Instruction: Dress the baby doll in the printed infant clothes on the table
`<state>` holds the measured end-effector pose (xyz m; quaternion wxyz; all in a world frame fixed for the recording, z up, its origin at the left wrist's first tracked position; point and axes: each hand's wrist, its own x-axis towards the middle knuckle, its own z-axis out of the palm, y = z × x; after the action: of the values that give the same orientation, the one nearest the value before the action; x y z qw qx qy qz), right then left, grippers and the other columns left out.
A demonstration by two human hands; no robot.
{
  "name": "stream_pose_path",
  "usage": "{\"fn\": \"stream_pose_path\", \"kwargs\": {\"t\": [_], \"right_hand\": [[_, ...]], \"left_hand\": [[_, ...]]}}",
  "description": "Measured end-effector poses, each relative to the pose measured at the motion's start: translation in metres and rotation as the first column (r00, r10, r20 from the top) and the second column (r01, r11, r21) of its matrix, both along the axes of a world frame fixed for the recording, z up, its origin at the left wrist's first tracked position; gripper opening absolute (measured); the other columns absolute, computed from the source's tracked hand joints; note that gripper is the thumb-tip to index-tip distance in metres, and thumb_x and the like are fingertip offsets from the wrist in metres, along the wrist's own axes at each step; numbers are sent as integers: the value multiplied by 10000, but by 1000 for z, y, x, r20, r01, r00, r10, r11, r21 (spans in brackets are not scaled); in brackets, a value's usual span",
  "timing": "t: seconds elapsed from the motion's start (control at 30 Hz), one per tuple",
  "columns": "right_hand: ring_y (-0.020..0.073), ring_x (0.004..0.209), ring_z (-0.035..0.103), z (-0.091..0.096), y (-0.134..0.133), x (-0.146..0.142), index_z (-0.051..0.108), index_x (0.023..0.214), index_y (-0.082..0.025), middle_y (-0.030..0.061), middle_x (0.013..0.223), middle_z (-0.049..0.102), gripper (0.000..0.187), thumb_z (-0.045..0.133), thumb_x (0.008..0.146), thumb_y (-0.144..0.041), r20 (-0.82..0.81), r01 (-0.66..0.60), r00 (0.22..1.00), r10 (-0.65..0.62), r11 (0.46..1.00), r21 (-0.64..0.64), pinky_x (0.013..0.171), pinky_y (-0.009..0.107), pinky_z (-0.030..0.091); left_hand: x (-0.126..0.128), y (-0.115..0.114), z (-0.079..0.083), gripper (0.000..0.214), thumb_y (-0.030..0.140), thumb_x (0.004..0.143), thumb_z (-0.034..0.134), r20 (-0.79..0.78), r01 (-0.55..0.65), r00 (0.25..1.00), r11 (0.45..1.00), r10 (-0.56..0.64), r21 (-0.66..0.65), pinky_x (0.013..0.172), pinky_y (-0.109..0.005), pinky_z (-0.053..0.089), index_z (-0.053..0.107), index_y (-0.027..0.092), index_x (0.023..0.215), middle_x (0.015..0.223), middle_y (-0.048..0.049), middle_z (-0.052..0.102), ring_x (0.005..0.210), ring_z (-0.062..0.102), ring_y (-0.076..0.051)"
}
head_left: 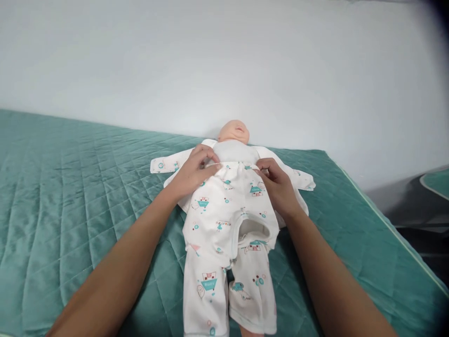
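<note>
A baby doll (234, 131) lies on its back with its head by the wall. White baby pants (224, 201) with a teal and red print cover its lower body and legs, and an opening shows at the crotch. My left hand (198, 169) pinches the waistband at its left end, thumb on the cloth. At the other end of the waistband, my right hand (275, 180) grips the edge with bent fingers. Beneath the doll spreads a white baby shirt (175, 161), its sleeves stretched out to both sides. The doll's grey-white torso (235, 152) shows above the waistband.
A green quilted bedspread (87, 201) lies under everything, with a pale piped edge on the right. The white wall (210, 61) rises directly behind the doll's head. Beyond the right edge, part of another green-topped object (437, 182) shows.
</note>
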<state>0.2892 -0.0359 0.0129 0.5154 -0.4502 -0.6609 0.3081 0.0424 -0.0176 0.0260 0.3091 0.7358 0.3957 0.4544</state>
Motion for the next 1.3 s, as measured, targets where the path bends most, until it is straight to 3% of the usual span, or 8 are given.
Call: {"fn": "stream_pose_path", "kwargs": {"t": [0.1,0.17,0.37,0.5,0.7,0.93,1.1,1.3], "right_hand": [[209,1203,511,-3,5,4,604,833,-252,35,1215,547,114,656,889,-337,95,-70,994,60,991,113,1004,359,409],[213,1230,511,-5,7,5,589,830,-249,37,1258,561,120,626,910,-331,114,-85,991,74,992,91,1045,380,390],[219,1098,577,-7,7,-1,546,799,-237,46,1205,621,169,584,923,-345,180,11,983,-29,995,98,918,373,436],[220,966,593,-3,9,-7,551,830,-242,42,1048,663,171,538,934,-377,261,95,958,-117,991,98,828,359,436],[186,699,497,5,34,-8,501,746,-239,-14,696,560,222,550,903,-388,379,295,881,-284,955,30,688,338,369],[151,634,485,-9,47,-2,581,754,-235,-25,669,575,226,647,830,-437,104,205,976,-189,963,-177,594,294,381],[175,864,640,-16,30,-5,648,915,-238,17,938,710,212,716,767,-374,-196,110,970,-144,979,-173,793,321,510],[242,1006,663,-22,10,-4,682,987,-240,62,1023,740,267,683,774,-400,-150,203,963,-225,967,-151,895,417,540]], "left_hand": [[-1,0,1,192,352,821,700,-73,1,997,1000,-1,9,888,-319,416,593,206,885,1089,-44,545,1039,513,-199],[1,-1,1,207,342,826,700,-82,-26,996,999,28,25,889,-318,415,551,199,833,1068,-41,554,1036,521,-197],[8,-2,4,236,338,898,595,-142,-132,981,991,135,30,725,-294,378,450,205,767,877,-5,597,807,522,-164],[7,14,2,230,367,913,572,-183,-212,962,977,205,-17,640,-288,302,445,214,797,697,36,503,672,456,-149],[5,49,-6,249,369,914,566,-70,-103,993,978,92,-182,621,-272,292,425,206,788,703,35,431,664,394,-132],[7,47,-18,273,397,814,688,157,-102,973,930,166,-354,602,-255,317,505,196,798,714,27,518,642,446,-122],[6,26,-22,168,330,814,662,174,-211,951,949,255,-236,753,-287,428,599,175,822,836,-16,636,787,571,-153],[-8,6,-39,156,292,814,595,135,-214,959,948,250,-235,781,-284,441,630,173,908,901,-26,663,839,582,-159]]}}
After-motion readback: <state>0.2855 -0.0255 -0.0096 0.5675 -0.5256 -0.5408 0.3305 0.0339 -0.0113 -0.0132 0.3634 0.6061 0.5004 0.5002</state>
